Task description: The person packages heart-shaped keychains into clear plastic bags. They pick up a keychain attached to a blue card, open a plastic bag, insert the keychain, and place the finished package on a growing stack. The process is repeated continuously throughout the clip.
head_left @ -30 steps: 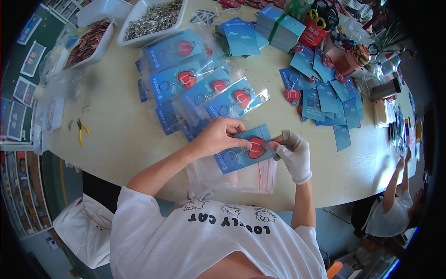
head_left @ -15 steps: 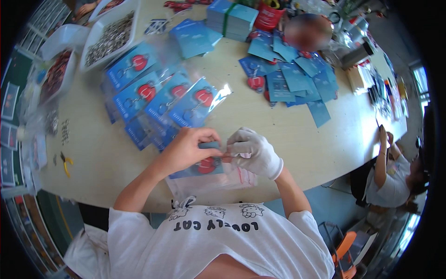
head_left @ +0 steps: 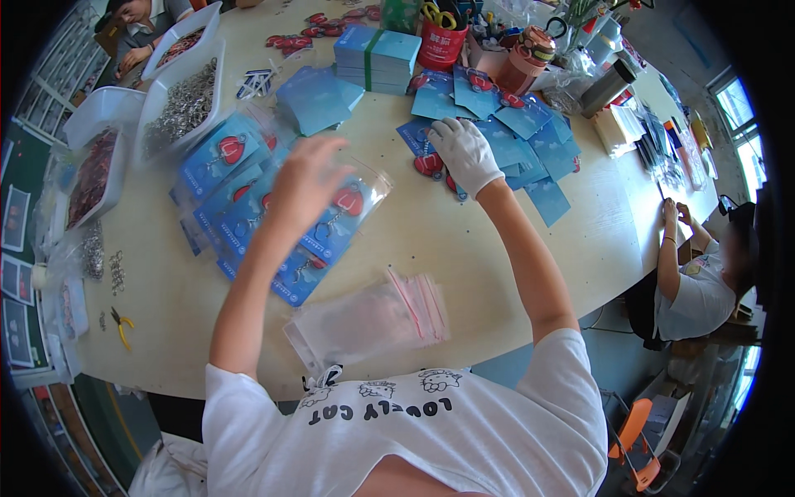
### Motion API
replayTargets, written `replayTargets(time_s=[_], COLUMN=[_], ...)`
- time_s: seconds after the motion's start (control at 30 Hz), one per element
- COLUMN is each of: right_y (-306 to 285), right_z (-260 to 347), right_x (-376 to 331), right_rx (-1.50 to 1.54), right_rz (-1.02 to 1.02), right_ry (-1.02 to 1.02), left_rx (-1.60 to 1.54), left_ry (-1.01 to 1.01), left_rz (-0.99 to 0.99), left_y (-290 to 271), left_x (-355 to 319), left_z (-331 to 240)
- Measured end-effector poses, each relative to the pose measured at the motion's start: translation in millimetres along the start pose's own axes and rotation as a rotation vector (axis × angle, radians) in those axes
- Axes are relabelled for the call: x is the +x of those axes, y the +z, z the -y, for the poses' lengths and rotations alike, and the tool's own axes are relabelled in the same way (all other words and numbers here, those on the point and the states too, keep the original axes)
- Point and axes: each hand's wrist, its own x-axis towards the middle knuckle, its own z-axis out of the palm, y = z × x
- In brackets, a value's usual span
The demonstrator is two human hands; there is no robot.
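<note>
My bare left hand (head_left: 310,186) is blurred by motion above a pile of clear bags (head_left: 319,236), which hold blue cards with red keychains. Its thumb and fingers look apart, and I see nothing held. On the right, my white-gloved right hand (head_left: 465,155) rests over loose blue cards (head_left: 517,153). The glove's fingers reach left across the edge of a card, beside a red keychain (head_left: 428,164); no firm grip shows. Empty zip bags (head_left: 364,323) with red seal lines lie stacked near my body.
White tubs (head_left: 217,91) of metal rings and red parts stand far left. Yellow-handled pliers (head_left: 123,328) lie near the left edge. A banded card stack (head_left: 377,62), a red pot (head_left: 439,45) and a dark cylinder (head_left: 609,87) stand at the back. A co-worker (head_left: 700,282) sits right.
Both hands have left the zip bags. The left went up to the bagged pile, the right up to the loose cards. The bagged card that lay on the zip bags is gone from there.
</note>
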Motion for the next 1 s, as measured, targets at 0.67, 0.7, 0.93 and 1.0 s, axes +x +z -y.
replayTargets(time_s=[0.67,0.7,0.93,1.0], right_y=[7.1,8.8,-19.4,-23.7], right_z=[52.3,49.7,34.1,16.9], right_x=[23.5,22.9,9.5,-8.6], right_rx=[0.249,0.260,0.943,1.369], right_rz=[0.146,0.154,0.081,0.012], right_ry=[0.681,0.707,0.694,0.653], left_rx=[0.198,0.201,-0.395,-0.579], left_ry=[0.097,0.029,-0.174,-0.159], left_rz=[0.017,0.120,0.376,0.436], left_y=[171.6,170.5,118.6,97.5], left_x=[115.0,119.6,120.9,112.5], left_z=[65.2,62.1,51.8,39.4])
